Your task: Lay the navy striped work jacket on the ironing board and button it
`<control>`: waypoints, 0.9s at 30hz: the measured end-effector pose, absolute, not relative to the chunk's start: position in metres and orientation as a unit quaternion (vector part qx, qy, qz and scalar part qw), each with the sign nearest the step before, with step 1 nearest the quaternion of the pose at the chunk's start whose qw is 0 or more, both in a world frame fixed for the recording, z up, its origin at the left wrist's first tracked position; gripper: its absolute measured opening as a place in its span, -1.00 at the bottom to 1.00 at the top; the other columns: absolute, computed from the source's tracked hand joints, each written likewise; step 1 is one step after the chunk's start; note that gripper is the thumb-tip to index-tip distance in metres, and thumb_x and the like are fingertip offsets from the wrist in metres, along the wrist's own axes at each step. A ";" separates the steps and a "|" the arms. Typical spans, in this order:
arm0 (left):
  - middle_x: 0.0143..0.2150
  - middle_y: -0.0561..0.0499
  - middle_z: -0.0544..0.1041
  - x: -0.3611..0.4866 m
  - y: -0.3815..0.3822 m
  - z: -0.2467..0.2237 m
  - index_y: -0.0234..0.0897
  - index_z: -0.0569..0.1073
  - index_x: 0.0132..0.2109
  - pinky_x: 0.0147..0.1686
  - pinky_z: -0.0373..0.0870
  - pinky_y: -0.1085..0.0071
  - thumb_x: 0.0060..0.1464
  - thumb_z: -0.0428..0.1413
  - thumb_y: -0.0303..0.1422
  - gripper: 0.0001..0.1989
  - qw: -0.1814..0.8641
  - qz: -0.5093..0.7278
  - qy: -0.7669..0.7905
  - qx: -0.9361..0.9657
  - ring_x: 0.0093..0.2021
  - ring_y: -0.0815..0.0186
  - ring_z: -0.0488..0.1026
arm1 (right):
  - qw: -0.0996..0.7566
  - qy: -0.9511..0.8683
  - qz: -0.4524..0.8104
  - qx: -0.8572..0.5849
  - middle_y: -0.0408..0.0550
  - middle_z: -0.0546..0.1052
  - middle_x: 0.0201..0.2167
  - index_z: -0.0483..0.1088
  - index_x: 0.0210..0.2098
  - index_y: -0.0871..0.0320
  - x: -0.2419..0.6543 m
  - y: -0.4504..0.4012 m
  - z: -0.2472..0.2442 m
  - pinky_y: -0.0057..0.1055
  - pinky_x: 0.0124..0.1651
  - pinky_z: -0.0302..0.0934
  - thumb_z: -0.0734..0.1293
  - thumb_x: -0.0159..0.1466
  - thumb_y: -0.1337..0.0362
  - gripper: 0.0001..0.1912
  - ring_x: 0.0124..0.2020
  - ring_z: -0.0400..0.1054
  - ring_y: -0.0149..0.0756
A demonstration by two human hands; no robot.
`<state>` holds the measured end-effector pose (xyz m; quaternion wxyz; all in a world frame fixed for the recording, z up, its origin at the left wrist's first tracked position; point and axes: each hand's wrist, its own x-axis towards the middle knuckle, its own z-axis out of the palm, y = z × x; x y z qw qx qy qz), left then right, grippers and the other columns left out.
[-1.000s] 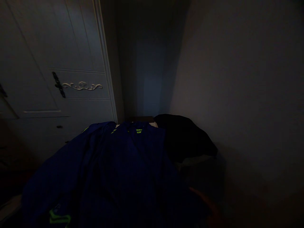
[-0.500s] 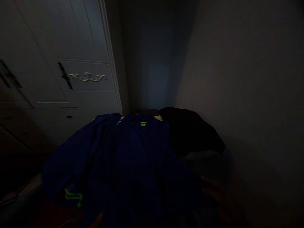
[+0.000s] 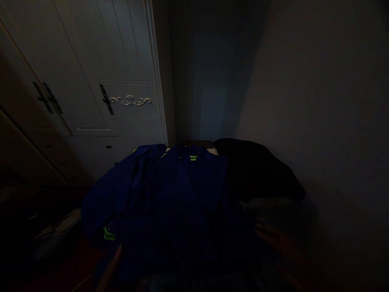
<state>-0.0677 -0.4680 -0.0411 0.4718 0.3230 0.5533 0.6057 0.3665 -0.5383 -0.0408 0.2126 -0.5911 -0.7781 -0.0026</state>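
Left hand [image 3: 110, 267] farther into view, right hand [image 3: 277, 240] opposite across blue garment [image 3: 185, 194], each grip unclear.

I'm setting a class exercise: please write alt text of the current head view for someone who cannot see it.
A dark-blue fabric garment with lime-green stripes lies spread between a person's left hand and right hand in a dim room. A black, cloth-like heap lies to its right; a white panelled cabinet stands beyond, left.

faint mark [image 3: 110, 225] on blue garment [image 3: 185, 194], nothing legible
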 end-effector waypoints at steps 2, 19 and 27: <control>0.07 0.09 0.57 -0.062 -0.467 -0.037 0.10 0.33 0.25 0.05 0.49 -0.06 0.05 0.10 -0.09 -0.41 0.459 0.621 0.550 0.318 0.21 -0.05 0.37 | 0.188 -0.782 -0.025 -0.594 0.02 0.10 0.39 0.05 0.38 -0.02 0.356 -0.535 -0.042 -0.03 0.22 0.25 0.25 0.23 0.27 -0.26 0.35 0.07 0.04; 0.06 -0.11 0.57 0.011 -0.451 0.053 -0.17 0.50 0.13 0.22 0.28 0.21 0.28 -0.08 -0.17 -0.58 0.753 0.649 0.056 0.095 0.16 0.17 0.44 | 0.436 -0.689 -0.120 -0.567 0.30 -0.18 0.43 -0.44 0.43 0.26 0.154 -0.484 -0.043 0.23 0.21 0.13 0.23 0.33 -0.05 -0.01 0.41 -0.17 0.18; 0.09 0.02 0.56 -0.003 -0.455 0.034 -0.05 0.46 0.16 0.27 0.23 0.10 0.21 -0.07 -0.04 -0.52 0.657 0.636 0.328 0.240 0.31 0.10 0.25 | 0.398 -0.764 -0.107 -0.496 0.20 0.35 0.23 -0.16 0.43 0.17 0.206 -0.450 -0.021 -0.17 0.10 0.38 0.14 0.38 0.22 -0.31 0.19 0.32 -0.09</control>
